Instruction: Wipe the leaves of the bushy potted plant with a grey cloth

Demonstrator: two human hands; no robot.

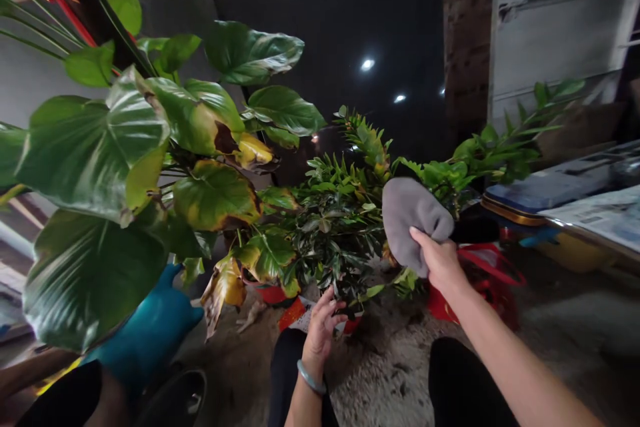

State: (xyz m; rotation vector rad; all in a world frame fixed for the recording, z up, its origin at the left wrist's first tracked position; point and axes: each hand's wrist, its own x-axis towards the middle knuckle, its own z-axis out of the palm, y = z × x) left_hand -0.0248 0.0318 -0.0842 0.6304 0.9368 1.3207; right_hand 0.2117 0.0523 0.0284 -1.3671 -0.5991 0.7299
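In my right hand [443,263] is a grey cloth [413,220], pinched at its lower edge and raised beside the green plants. My left hand [323,327], with a pale bangle on the wrist, has its fingers spread and holds nothing. It is at the lower leaves of a dark, small-leaved potted plant [333,240]; whether the fingertips touch them I cannot tell. Behind the cloth, a plant with upright leafy stems [370,147] spreads to the right. Large glossy leaves [95,147], some yellowed and browned at the edges, fill the left side.
A red bag [485,280] lies on the dirty floor behind my right forearm. At right is a table with papers [600,213] and a blue-topped box [520,193]. A turquoise object [150,327] and a dark bucket [175,397] stand lower left, near another person's arm [35,373].
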